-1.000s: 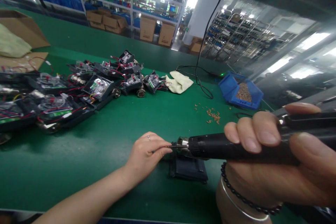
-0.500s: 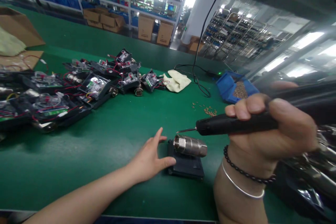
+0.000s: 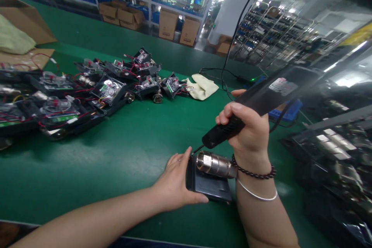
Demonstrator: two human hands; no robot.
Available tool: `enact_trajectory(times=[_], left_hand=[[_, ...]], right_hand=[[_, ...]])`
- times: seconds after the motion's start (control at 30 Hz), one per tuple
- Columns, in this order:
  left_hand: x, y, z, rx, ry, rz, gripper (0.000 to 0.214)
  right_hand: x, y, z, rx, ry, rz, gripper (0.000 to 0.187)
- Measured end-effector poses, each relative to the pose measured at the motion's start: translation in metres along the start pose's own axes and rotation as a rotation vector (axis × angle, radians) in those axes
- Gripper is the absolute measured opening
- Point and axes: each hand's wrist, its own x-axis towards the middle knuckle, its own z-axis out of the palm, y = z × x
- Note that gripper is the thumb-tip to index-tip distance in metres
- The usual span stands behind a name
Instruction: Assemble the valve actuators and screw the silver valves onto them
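My right hand (image 3: 245,124) is wrapped around a black electric screwdriver (image 3: 261,91), which tilts down to the left. Its thin bit reaches the far left corner of a black plastic housing (image 3: 213,186); a screw there is too small to make out. My left hand (image 3: 177,180) grips the housing's left side, thumb along the near edge and fingers at the far corner. On top of the housing lies a shiny metal valve body (image 3: 213,164), its right end partly hidden by my right wrist.
Several black units with clear covers and red wires (image 3: 59,110) crowd the left of the green table (image 3: 116,170). Behind are a pale cloth (image 3: 202,86) and a power cord (image 3: 225,66). A blue bin (image 3: 290,110) is partly hidden by the screwdriver. Metal parts (image 3: 345,178) pile up at right.
My right hand has brought the screwdriver left and down, tilting it more steeply, so the bit meets the housing's corner. My left hand has closed onto the housing's left side.
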Motion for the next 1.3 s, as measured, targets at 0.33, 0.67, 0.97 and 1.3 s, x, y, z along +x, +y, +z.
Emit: enact_trajectory(times=[0.33,0.67,0.97,1.3], left_hand=[[0.0,0.004,-0.001,0.01,-0.003,-0.02,0.127],[0.002,-0.004,0.004,-0.058,0.041,0.003,0.126],[0.002,-0.009,0.006,-0.06,0.087,0.014,0.113],[0.005,-0.009,0.004,-0.035,0.167,0.029,0.076]], right_hand=[[0.003,0.002,-0.003,0.011,-0.003,0.033,0.024],[0.004,0.013,-0.002,0.097,-0.218,0.081,0.017],[0.006,0.015,-0.005,0.164,-0.368,0.14,0.024],[0.013,0.021,-0.008,0.251,-0.503,0.186,0.029]])
